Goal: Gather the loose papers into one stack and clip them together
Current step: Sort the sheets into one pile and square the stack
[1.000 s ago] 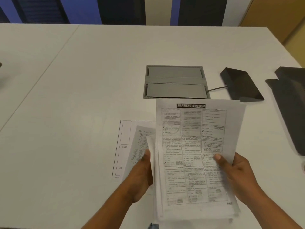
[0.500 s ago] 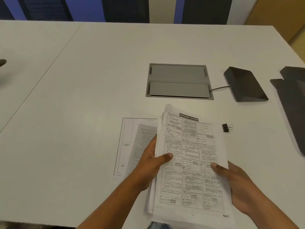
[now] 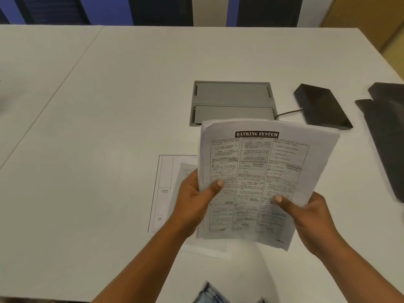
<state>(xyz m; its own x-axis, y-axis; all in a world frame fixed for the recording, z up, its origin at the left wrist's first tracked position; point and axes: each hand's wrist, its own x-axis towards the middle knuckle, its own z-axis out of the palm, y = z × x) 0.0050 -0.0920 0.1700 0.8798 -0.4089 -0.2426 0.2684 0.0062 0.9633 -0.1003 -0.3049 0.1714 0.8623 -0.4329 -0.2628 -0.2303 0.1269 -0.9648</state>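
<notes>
Head view: left hand (image 3: 192,206), right hand (image 3: 310,217) grip stack (image 3: 262,162)

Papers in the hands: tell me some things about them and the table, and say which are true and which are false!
1. The left hand and the right hand both hold the stack. True.
2. The title on the top page reads "BANKING SYSTEM". True.
3. Every paper is already in the stack. False: some sheets still lie on the table, beside the left hand.
4. A clip holds the stack together. False: no clip shows on it.
5. A cable runs to the black box. True.
</notes>
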